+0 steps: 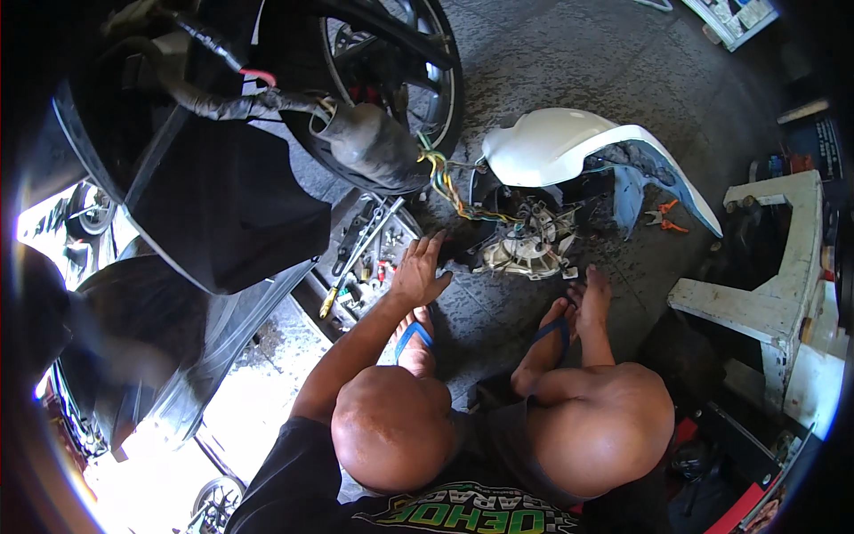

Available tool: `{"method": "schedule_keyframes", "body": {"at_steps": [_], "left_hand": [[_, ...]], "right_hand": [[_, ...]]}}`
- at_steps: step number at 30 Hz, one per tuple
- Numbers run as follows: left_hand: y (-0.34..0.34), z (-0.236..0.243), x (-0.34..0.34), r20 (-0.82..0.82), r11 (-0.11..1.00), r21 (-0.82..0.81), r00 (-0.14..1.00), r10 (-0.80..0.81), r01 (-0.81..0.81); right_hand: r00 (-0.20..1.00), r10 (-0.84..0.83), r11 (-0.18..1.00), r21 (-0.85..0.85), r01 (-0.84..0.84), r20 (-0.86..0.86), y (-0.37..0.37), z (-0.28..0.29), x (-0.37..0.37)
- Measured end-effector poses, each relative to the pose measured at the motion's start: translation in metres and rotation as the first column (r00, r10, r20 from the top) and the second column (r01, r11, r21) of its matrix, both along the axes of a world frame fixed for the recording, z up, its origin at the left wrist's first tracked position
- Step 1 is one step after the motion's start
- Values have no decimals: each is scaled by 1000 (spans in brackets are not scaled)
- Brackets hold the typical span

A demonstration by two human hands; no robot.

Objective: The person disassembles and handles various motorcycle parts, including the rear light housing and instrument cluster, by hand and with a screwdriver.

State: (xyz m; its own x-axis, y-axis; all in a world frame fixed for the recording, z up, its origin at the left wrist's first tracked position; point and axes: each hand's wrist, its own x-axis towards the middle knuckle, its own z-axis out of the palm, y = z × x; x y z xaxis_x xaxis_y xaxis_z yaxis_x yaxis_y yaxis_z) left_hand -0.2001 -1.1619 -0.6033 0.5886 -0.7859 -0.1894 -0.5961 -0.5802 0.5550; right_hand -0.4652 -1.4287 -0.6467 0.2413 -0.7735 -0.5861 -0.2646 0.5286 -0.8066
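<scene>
My left hand [422, 272] is open, fingers stretched forward over the right edge of a tool tray [307, 307], beside the dark left side of a motorcycle headlight unit [527, 247]. No held thing shows in it. My right hand [592, 304] is also open, fingers extended just below the unit's right corner; nothing shows in it either. The headlight unit lies on the floor, its pale back facing up. A bundle of yellow, green and blue wires [445, 185] runs from it up to a dark rubber boot [360, 142]. Behind the unit lies a white body panel [543, 147].
A screwdriver [328, 301], wrenches and small parts lie in the tray. Orange-handled pliers [669, 216] rest on the floor right of the panel. A white stand [743, 307] is at the right. A motorcycle wheel [436, 76] and black fairing [222, 196] occupy the far left.
</scene>
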Motion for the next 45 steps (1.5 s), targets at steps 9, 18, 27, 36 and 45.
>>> {"method": "schedule_keyframes", "body": {"at_steps": [9, 18, 27, 36, 45], "left_hand": [[-22, -11, 28, -63, 979, -69, 979, -195, 191], [-11, 3, -5, -359, 946, -317, 931, -61, -60], [3, -44, -29, -753, 495, -121, 405, 519, -860], [9, -56, -6, -684, 350, 220, 112, 721, -911], [16, -4, -47, -780, 689, -24, 444, 440, -725]], "right_hand": [[984, -58, 908, 420, -19, 169, -3, -16, 47], [1000, 27, 947, 319, -26, 1, -22, -8, 41], [996, 81, 946, 310, -90, 43, -1, 3, 44], [999, 44, 910, 411, -52, 30, -4, 24, 39], [993, 98, 925, 374, -67, -66, -4, 28, 35]]}}
